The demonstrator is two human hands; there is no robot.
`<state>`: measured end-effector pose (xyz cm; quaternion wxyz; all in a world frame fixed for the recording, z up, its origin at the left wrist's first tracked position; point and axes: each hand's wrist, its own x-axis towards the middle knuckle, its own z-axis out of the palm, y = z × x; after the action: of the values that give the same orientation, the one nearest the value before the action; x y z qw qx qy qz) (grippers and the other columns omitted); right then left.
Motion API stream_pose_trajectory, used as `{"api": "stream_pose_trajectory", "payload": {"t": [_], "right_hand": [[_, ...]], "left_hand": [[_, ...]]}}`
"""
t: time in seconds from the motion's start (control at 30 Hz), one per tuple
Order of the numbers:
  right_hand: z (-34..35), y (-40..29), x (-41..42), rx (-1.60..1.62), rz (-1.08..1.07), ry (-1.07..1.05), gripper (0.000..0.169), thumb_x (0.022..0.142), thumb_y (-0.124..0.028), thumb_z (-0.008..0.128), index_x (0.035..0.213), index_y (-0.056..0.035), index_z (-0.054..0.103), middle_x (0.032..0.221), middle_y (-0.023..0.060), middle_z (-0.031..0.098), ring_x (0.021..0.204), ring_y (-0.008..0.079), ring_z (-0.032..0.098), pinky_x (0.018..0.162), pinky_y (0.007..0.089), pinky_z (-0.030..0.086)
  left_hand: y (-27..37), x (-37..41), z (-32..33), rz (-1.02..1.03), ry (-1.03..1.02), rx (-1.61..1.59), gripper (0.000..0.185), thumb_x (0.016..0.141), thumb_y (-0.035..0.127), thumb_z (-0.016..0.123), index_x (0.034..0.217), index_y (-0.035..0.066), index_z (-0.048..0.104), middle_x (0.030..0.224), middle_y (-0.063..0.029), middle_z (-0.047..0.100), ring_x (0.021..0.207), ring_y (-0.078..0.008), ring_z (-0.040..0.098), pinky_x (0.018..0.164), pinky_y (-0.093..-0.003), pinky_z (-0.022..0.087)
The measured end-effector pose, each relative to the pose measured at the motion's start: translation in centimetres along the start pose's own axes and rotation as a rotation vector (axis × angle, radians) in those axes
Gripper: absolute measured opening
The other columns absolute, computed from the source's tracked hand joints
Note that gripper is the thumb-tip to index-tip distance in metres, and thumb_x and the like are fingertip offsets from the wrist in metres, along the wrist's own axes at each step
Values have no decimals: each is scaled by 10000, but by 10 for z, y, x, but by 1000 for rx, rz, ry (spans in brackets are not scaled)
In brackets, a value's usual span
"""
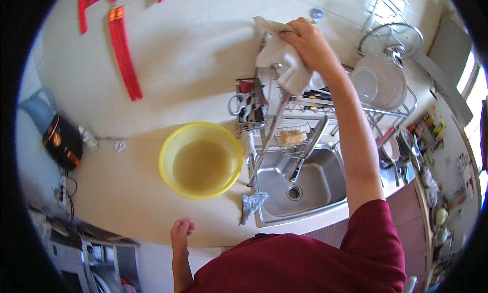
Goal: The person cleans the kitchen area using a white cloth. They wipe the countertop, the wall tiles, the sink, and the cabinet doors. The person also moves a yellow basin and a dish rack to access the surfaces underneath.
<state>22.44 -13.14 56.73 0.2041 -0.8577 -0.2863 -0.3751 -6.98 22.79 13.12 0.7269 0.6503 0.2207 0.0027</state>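
Observation:
My right hand (310, 45) is raised over the dish rack and grips a pale cloth (288, 60). The cloth hangs in folds at the rack's upper left end, and its far corner sticks out beyond my fingers. Low over the counter's front edge, my left hand (183, 228) has its fingers curled in, with nothing visible in them. Ahead of it stands a yellow plastic basin (164, 171) holding cloudy brownish water. A grey cloth (252, 206) drapes over the left rim of the stainless steel sink (316, 201).
The metal dish rack (385, 111) straddles the sink, bearing plates (389, 83) and a glass lid (406, 39). White-handled scissors (238, 104) stand in its side caddy. The faucet (310, 144) reaches over the sink. A black appliance (63, 140) sits at left.

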Motion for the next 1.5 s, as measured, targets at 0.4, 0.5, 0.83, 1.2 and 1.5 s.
{"api": "stream_pose_trajectory", "payload": {"t": [0.4, 0.5, 0.83, 1.2, 1.5], "right_hand": [[-67, -21, -190, 57, 200, 329, 320, 792, 68, 617, 1103, -2, 651, 1138, 138, 600, 1051, 299, 610, 889, 364, 503], [-110, 30, -230, -167, 350, 536, 280, 816, 59, 623, 1091, 13, 654, 1172, 137, 608, 1067, 287, 614, 925, 349, 485], [-145, 166, -280, -272, 484, 512, 289, 861, -16, 670, 1149, -20, 656, 1194, 125, 592, 1061, 339, 623, 885, 393, 504], [-180, 208, -299, -521, 424, 526, 310, 822, 23, 659, 1124, -48, 680, 1158, 77, 618, 1033, 312, 644, 853, 397, 532], [-176, 205, -318, -217, 274, 482, 376, 784, 71, 631, 1134, -57, 679, 1156, 110, 637, 1057, 332, 643, 885, 404, 534]], "left_hand": [[26, 27, 50, -9, -159, 123, 208, 998, 212, 574, 1120, 67, 660, 949, -49, 708, 822, -129, 650, 740, -271, 475], [33, 22, 62, -8, -141, 148, 213, 997, 209, 574, 1123, 59, 657, 959, -59, 706, 828, -134, 651, 739, -272, 476], [56, -2, 127, 67, -125, 239, 223, 1000, 208, 578, 1133, 46, 655, 964, -73, 703, 854, -139, 654, 756, -270, 484], [66, -40, 198, 119, -283, 357, 261, 1011, 212, 569, 1180, 26, 640, 1009, -87, 704, 885, -148, 650, 782, -280, 484], [71, -60, 206, 162, -286, 388, 278, 1016, 221, 567, 1199, 24, 637, 1015, -91, 704, 907, -155, 653, 795, -285, 490]]}}
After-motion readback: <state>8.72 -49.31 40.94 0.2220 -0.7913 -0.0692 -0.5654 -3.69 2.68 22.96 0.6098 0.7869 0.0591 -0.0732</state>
